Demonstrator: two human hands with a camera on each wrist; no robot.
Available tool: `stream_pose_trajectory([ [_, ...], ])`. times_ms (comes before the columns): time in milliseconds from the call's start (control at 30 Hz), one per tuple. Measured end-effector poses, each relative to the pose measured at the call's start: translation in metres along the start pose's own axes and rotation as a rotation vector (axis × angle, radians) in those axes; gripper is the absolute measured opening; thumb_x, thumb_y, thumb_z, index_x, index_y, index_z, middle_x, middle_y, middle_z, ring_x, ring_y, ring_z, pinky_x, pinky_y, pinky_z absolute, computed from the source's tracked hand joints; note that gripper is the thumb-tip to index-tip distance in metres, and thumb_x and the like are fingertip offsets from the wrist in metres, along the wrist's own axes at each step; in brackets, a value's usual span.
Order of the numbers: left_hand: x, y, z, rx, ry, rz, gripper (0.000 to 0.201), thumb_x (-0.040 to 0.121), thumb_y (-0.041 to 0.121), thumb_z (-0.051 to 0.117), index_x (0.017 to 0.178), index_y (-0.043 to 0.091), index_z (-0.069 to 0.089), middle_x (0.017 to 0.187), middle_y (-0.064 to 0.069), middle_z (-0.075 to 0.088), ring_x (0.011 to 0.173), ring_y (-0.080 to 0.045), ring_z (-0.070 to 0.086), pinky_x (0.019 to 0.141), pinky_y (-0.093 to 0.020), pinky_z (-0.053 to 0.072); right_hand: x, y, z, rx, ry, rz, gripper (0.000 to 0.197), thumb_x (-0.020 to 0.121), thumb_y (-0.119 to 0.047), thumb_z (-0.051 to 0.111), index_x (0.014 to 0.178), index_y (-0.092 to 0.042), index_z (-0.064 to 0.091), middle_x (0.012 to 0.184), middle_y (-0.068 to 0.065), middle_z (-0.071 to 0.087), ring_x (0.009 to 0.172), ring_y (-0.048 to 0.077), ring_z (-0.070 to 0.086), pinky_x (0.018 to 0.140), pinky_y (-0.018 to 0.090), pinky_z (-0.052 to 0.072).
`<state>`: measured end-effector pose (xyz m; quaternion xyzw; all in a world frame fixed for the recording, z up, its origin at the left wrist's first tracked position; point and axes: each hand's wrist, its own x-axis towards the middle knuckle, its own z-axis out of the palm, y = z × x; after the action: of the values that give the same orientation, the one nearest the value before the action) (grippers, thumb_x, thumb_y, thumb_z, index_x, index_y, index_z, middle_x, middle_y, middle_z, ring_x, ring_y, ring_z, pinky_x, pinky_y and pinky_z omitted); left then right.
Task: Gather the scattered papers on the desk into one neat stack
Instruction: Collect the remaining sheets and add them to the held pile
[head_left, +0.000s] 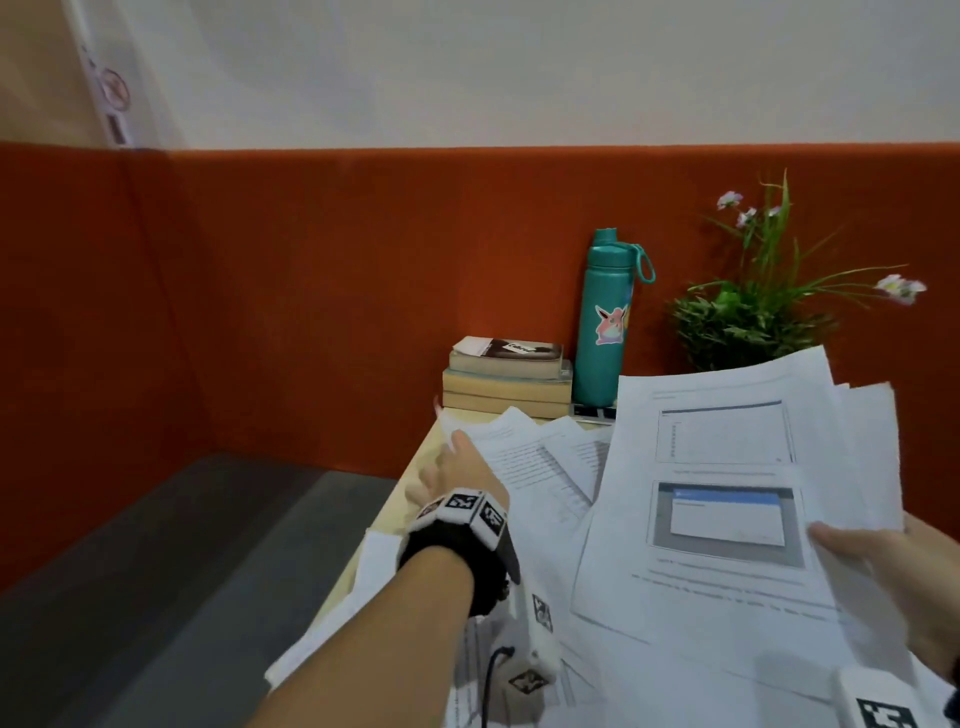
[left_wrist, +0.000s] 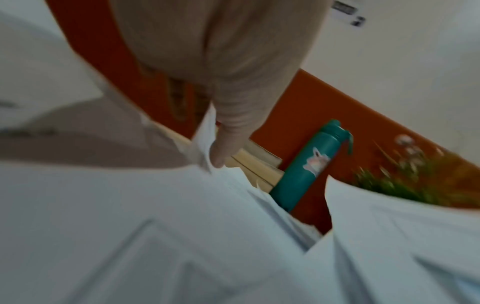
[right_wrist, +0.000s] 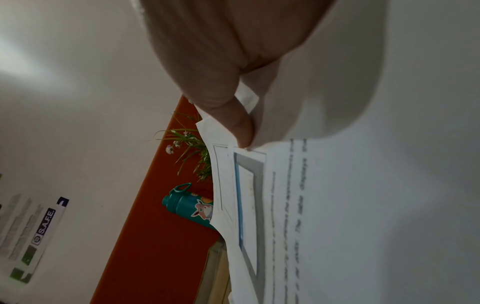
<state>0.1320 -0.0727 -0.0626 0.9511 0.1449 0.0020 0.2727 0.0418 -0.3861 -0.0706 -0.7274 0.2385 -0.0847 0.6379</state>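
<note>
Your right hand (head_left: 904, 577) grips a sheaf (head_left: 737, 499) of papers at its right edge — thumb on top, just beside the printed screenshot, the other fingers under the sheets and out of sight. The right wrist view confirms it: thumb (right_wrist: 233, 115) pressed down on the top sheet (right_wrist: 337, 205), several page edges fanned out beyond it. The sheaf is lifted and tilted, its far corners poking up in front of the plant (head_left: 753, 322).

Your left hand (head_left: 457, 467) reaches fwd to the loose papers (head_left: 540, 457) lying on the desk (head_left: 415, 478), left of the held sheaf. In the left wrist view a finger (left_wrist: 228, 142) touches the raised edge of a sheet (left_wrist: 205, 148); the frame is blurred, so I can't tell whether you're pinching it or only pressing — the other fingers don't show clearly.

More sheets (head_left: 649, 675) lie under and near both wrists, overlapping at odd angles, one corner (head_left: 332, 629) hanging past the desk's left edge by your left forearm.

Beyond your left fingertips: two stacked books (head_left: 506, 379), w/ a teal bottle (head_left: 608, 322) upright just right of them, both against the red partition (head_left: 311, 286).
</note>
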Motion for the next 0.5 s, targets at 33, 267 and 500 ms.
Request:
stream_pose_trajectory([
  [33, 0.001, 0.005, 0.003, 0.023, 0.056, 0.106, 0.059, 0.084, 0.013, 0.052, 0.137, 0.022, 0.029, 0.131, -0.006, 0.055, 0.121, -0.030, 0.046, 0.095, -0.045, 0.032, 0.000, 0.002, 0.002, 0.008, 0.004, 0.004, 0.038, 0.081, -0.009, 0.068, 0.119, -0.014, 0.063, 0.106, 0.016, 0.073, 0.096, 0.042, 0.068, 0.093, 0.063, 0.045],
  [267, 0.005, 0.013, 0.021, -0.735, -0.027, -0.119, 0.076, 0.087, 0.023, 0.061, 0.149, 0.029, 0.015, 0.120, -0.007, 0.064, 0.099, -0.023, 0.064, 0.080, -0.028, 0.050, 0.005, 0.019, 0.010, 0.060, -0.006, 0.031, 0.037, 0.082, -0.011, 0.066, 0.119, -0.014, 0.063, 0.105, 0.017, 0.073, 0.094, 0.041, 0.069, 0.090, 0.061, 0.047],
  [500, 0.013, 0.016, -0.014, -0.559, 0.114, 0.016, 0.013, 0.087, 0.007, 0.056, 0.077, 0.004, 0.063, 0.077, -0.009, 0.060, 0.074, -0.029, 0.054, 0.061, -0.027, 0.041, 0.001, 0.015, 0.012, 0.107, 0.047, 0.001, 0.037, 0.084, -0.013, 0.064, 0.120, -0.020, 0.062, 0.107, 0.013, 0.073, 0.096, 0.041, 0.068, 0.088, 0.059, 0.048],
])
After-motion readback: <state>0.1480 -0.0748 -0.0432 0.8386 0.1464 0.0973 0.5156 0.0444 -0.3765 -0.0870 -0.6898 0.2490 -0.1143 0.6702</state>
